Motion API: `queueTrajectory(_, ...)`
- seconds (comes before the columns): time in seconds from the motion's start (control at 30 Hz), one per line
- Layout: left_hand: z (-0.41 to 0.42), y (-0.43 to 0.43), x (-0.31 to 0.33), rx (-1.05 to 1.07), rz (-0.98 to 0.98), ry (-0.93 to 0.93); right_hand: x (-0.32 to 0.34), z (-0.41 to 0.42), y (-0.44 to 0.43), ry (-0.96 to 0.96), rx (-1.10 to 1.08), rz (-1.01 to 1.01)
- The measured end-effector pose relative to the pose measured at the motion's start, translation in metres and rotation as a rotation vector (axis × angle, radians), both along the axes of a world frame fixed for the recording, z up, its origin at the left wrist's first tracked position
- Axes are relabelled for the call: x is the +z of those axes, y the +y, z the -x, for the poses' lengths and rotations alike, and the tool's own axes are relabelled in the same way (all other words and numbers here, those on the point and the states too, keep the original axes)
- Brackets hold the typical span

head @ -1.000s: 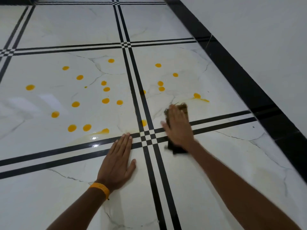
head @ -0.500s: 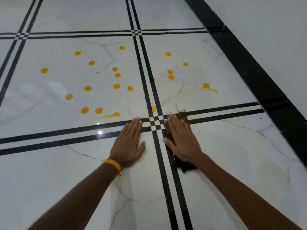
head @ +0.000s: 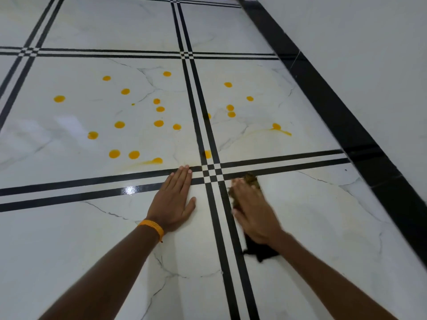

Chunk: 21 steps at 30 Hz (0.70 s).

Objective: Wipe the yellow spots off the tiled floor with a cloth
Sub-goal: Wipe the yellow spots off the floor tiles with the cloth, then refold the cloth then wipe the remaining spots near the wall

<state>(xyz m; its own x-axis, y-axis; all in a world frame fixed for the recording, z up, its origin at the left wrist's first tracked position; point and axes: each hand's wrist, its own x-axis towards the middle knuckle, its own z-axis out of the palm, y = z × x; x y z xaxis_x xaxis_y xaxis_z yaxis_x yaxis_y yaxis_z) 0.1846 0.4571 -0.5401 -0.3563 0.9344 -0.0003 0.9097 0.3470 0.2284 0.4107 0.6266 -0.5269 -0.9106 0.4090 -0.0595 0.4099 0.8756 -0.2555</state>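
Head view: the left hand (head: 174, 199) lies flat on the floor (head: 323, 215), fingers straight and together, thumb out, its tips on the black stripes near where they cross. An orange wristband (head: 151, 227) sits on that wrist. The right hand (head: 254, 211) presses flat on the cloth (head: 260, 250), fingers straight rather than curled, just right of the stripe crossing.

By my reading the job is at an early stage. The tiles nearest the person show no spots. The two tiles beyond the stripes carry nearly all the yellow spots (head: 134, 154), round and whole. Only two look touched: one smear (head: 147, 162) near the left fingertips, and another streak (head: 280, 131) on the right tile with a faint yellowish arc beside it. So most of the wiping is left, and the smears need a second pass.

The cloth is mostly hidden under the palm; only a brownish, soiled edge ahead of the fingers and a dark corner behind the wrist show. The right hand is blurred, so exact finger placement is unclear. Two spots (head: 207, 154) sit partly on the dark stripe and are hard to outline.
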Motion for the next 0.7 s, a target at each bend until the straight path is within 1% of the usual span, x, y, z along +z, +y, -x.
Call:
queueTrajectory(0.1,0.0,0.0,-0.001,-0.002,0.004,0.004,0.001,-0.006,0.048,0.004,-0.289,-0.034)
queueTrajectory(0.13,0.0,0.001,0.0,-0.003,0.003,0.003,0.002,-0.001,0.047,0.001,-0.323,-0.054)
queueTrajectory(0.17,0.001,0.001,0.0,-0.01,0.014,-0.004,0.002,0.006,0.035,-0.004,-0.277,-0.062)
queueTrajectory(0.27,0.003,0.001,0.004,-0.036,0.055,-0.013,0.001,0.0,-0.007,-0.031,0.023,-0.011)
queueTrajectory(0.3,0.006,0.002,0.008,-0.048,0.066,-0.018,0.004,-0.004,-0.005,-0.027,0.061,0.015)
queueTrajectory(0.33,0.01,0.002,0.01,-0.062,0.086,-0.02,0.005,-0.005,0.002,-0.011,0.038,0.045)
queueTrajectory(0.4,0.015,0.005,0.018,-0.088,0.133,-0.002,0.01,-0.007,0.011,0.043,-0.108,0.137)
queueTrajectory(0.47,0.015,0.01,0.026,-0.079,0.179,-0.004,0.014,-0.006,0.01,0.167,-0.227,0.207)
queueTrajectory(0.5,0.014,0.013,0.031,-0.062,0.19,-0.004,0.016,-0.004,0.008,0.232,-0.28,0.185)
queueTrajectory(0.57,0.011,0.021,0.044,-0.063,0.218,0.003,0.024,0.001,0.007,0.242,-0.404,0.155)
queueTrajectory(0.63,0.01,0.028,0.058,-0.084,0.215,-0.02,0.033,0.004,0.01,0.187,-0.521,0.31)
queueTrajectory(0.7,0.012,0.039,0.073,-0.061,0.187,-0.116,0.042,0.008,0.015,0.156,-0.617,0.504)
